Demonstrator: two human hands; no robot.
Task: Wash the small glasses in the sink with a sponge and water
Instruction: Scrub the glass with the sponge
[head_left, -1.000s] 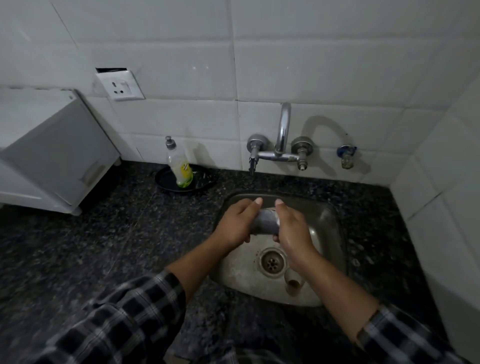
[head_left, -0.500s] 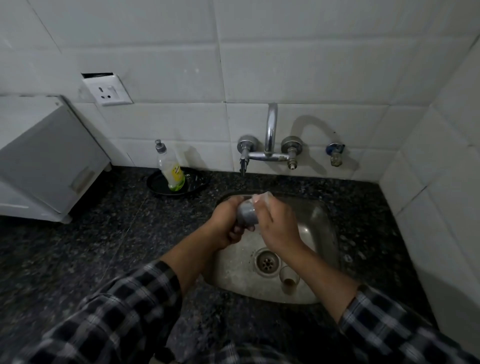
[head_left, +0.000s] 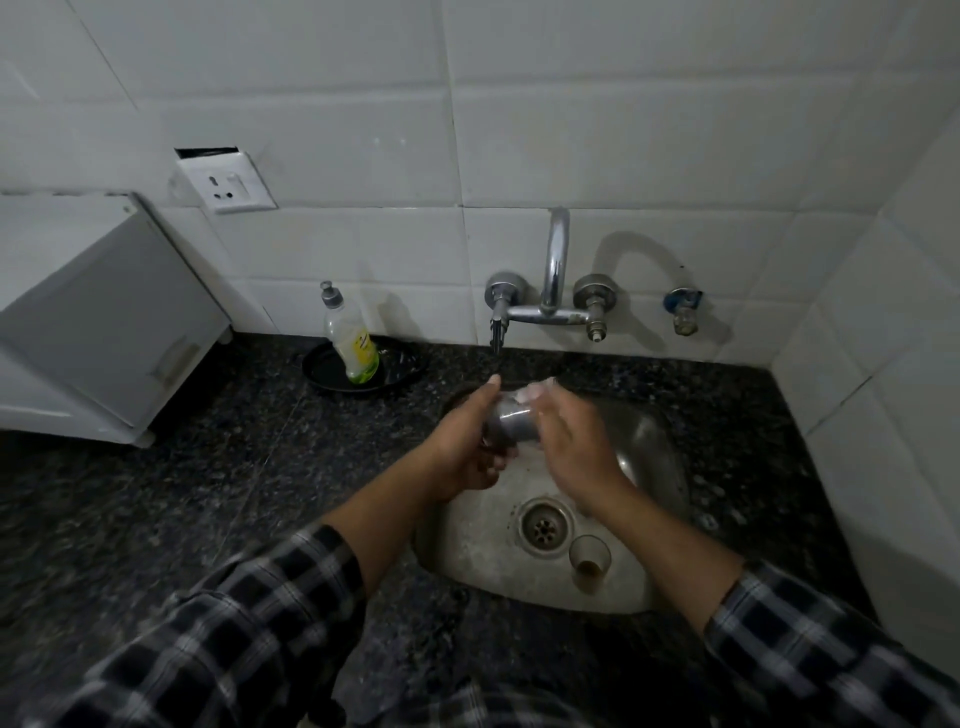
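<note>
Over the back left of the steel sink (head_left: 660, 452), my left hand (head_left: 465, 452) grips a small clear glass (head_left: 511, 423) lying on its side. My right hand (head_left: 576, 447) presses against the glass's open end, with a pale bit of something, perhaps the sponge (head_left: 537, 389), showing at its fingertips. A second small glass (head_left: 589, 558) stands upright in the basin just right of the drain (head_left: 543, 527), with brown dregs at its bottom. No water runs from the tap (head_left: 553, 275).
A dish-soap bottle (head_left: 353, 338) stands on a black dish (head_left: 387, 371) at the back of the dark granite counter (head_left: 182, 499). A white appliance (head_left: 98, 317) sits at the left. Tiled walls close the back and right side.
The glass and both hands have shifted slightly left toward the sink's back rim, and my right hand has turned around the glass's end. The view has drifted a little.
</note>
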